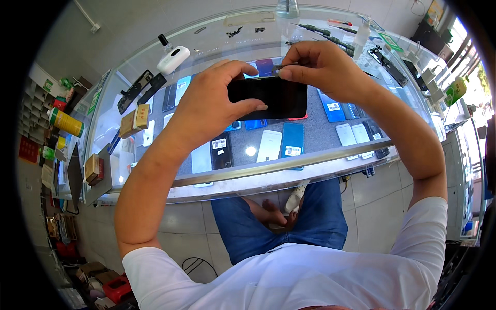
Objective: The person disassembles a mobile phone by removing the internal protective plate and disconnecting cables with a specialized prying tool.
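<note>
A black smartphone (281, 98) is held sideways above a glass-topped counter (305, 44), its dark glossy face toward me. My left hand (204, 101) grips its left end, thumb across the face and fingers behind the top edge. At the phone's top edge, my right hand (323, 67) pinches a small greyish piece (277, 69) between thumb and forefinger. Its kind is too small to make out, and I cannot tell whether it touches the phone. Several phones show through the glass beneath, among them a white phone (269, 146) and a blue phone (293, 138).
Left on the counter lie black phone frames (135, 92), a white rounded device (173, 60) and small tan boxes (134, 120). Along the far side are small black parts (234, 32) and screwdrivers (314, 29). A clear pump bottle (362, 37) and another phone frame (387, 65) are at right.
</note>
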